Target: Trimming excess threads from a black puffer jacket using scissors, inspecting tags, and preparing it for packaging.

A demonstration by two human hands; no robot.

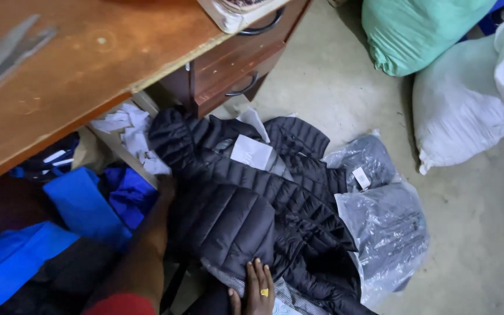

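A brown wooden desk (88,64) with two drawers (234,73) stands on the floor. Big scissors (4,55) lie on top. Under it are white paper bits (129,131) and blue cloth (83,201). A green sack (415,32) and a white sack (459,108) sit nearby

Black puffer jacket (246,204) crumpled on floor.

Two bagged jackets (380,227), three sacks (456,105), two desk drawers (237,70), one pair of scissors (4,52).
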